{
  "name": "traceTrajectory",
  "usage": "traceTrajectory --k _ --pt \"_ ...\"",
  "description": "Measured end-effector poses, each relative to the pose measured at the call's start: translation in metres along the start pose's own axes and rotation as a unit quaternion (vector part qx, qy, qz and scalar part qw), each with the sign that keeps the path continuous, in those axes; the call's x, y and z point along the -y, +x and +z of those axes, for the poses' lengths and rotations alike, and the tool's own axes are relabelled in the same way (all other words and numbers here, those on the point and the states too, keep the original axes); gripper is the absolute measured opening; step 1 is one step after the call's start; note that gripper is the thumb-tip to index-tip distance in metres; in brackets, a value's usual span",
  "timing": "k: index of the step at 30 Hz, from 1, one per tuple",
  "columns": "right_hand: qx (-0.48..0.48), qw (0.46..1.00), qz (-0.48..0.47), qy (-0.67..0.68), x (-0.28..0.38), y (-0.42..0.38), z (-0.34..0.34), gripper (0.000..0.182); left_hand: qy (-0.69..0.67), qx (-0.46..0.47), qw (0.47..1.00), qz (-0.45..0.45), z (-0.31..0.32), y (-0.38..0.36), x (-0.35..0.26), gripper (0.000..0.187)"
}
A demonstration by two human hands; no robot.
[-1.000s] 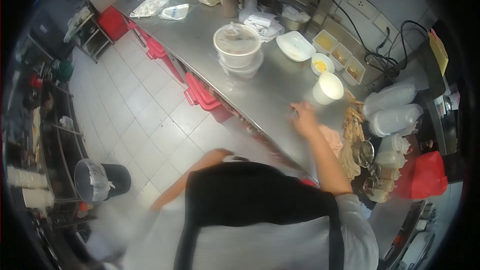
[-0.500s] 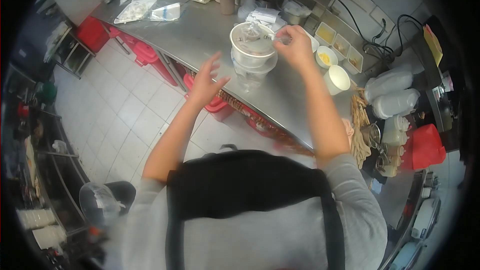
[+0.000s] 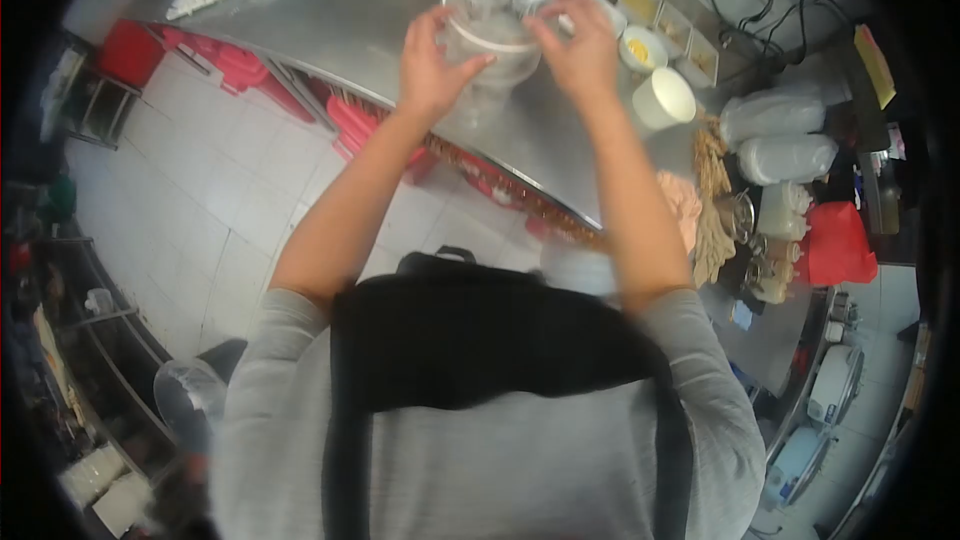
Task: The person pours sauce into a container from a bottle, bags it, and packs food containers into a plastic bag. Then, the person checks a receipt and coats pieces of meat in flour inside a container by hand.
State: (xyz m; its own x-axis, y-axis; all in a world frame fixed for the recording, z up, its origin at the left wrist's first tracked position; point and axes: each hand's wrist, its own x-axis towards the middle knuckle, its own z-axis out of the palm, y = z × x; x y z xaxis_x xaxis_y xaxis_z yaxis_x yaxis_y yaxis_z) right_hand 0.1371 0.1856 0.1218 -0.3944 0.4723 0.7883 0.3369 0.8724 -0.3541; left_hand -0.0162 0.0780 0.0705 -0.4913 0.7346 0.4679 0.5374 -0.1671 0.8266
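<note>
A round, pale-rimmed container with a clear lid [image 3: 495,43] stands on the steel counter, with clear plastic around and below it. My left hand [image 3: 432,68] is at its left side, fingers at the rim and thumb stretched apart across the front. At the right side of the rim, my right hand [image 3: 580,50] has thumb and forefinger pinched together on clear plastic that looks like a bag [image 3: 515,0]. Motion blur hides the exact contact of the fingertips, and the plastic's edges are hard to make out.
On the steel counter [image 3: 350,15], a white cup [image 3: 663,98] and a small bowl with yellow food [image 3: 640,48] stand to the right. Trays of ingredients [image 3: 675,25] lie behind. Stacked clear containers [image 3: 785,155] and gloves [image 3: 713,240] are farther right. Red bins [image 3: 355,125] sit under the counter.
My left hand has moved up and right to the container's rim. My right hand stays at the right side, now with clear plastic at its fingertips. The head view has shifted.
</note>
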Motion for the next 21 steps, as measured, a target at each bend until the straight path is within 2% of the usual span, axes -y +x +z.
traceTrajectory --k 2,4,5,6,7,8,9,10,12,14,15,17,18,19,21 --pt "-0.06 0.996 -0.062 -0.031 0.011 -0.002 -0.023 0.017 -0.008 -0.041 0.999 0.029 -0.003 -0.007 -0.004 0.078" --pt "0.018 0.998 -0.015 0.059 0.026 -0.036 -0.049 0.015 0.022 -0.064 0.997 0.042 -0.009 -0.032 0.007 0.08" --pt "0.06 0.995 -0.03 0.069 0.036 -0.06 -0.06 0.014 0.036 -0.077 0.995 0.049 -0.013 -0.048 0.013 0.081" --pt "0.102 0.991 -0.044 0.079 0.044 -0.093 -0.067 0.014 0.031 -0.082 0.995 0.04 -0.015 -0.067 0.024 0.076" --pt "0.177 0.973 -0.023 0.144 0.045 -0.133 -0.069 0.018 0.026 -0.086 0.996 0.029 -0.017 -0.092 0.035 0.072" --pt "0.23 0.963 0.024 0.136 0.045 -0.183 -0.07 0.018 0.054 -0.066 0.996 0.003 -0.02 -0.117 0.041 0.068" --pt "0.361 0.904 0.132 0.186 0.039 -0.228 -0.072 0.022 0.083 -0.046 0.995 -0.021 -0.025 -0.144 0.045 0.063" --pt "0.478 0.815 0.233 0.232 0.029 -0.271 -0.072 0.026 0.127 -0.012 0.99 -0.062 -0.03 -0.175 0.05 0.062" --pt "0.59 0.746 0.241 0.194 -0.004 -0.362 -0.067 0.042 0.204 0.045 0.971 -0.119 -0.038 -0.242 0.059 0.059" --pt "0.632 0.734 0.219 0.119 -0.03 -0.402 -0.054 0.054 0.247 0.082 0.953 -0.154 -0.039 -0.295 0.054 0.056" --pt "0.651 0.726 0.207 0.083 -0.041 -0.419 -0.046 0.061 0.257 0.096 0.946 -0.175 -0.039 -0.317 0.048 0.056" --pt "0.606 0.747 0.273 -0.001 -0.074 -0.451 -0.013 0.067 0.199 0.091 0.936 -0.276 -0.033 -0.354 0.038 0.057" --pt "0.552 0.779 0.29 -0.072 -0.076 -0.445 -0.01 0.068 0.194 0.088 0.93 -0.301 -0.028 -0.366 0.029 0.058" --pt "0.467 0.84 0.266 -0.082 -0.077 -0.435 -0.013 0.069 0.197 0.099 0.923 -0.314 -0.027 -0.378 0.022 0.058" --pt "0.409 0.879 0.237 -0.056 -0.068 -0.446 -0.031 0.063 0.196 0.121 0.915 -0.332 -0.022 -0.397 0.011 0.059"
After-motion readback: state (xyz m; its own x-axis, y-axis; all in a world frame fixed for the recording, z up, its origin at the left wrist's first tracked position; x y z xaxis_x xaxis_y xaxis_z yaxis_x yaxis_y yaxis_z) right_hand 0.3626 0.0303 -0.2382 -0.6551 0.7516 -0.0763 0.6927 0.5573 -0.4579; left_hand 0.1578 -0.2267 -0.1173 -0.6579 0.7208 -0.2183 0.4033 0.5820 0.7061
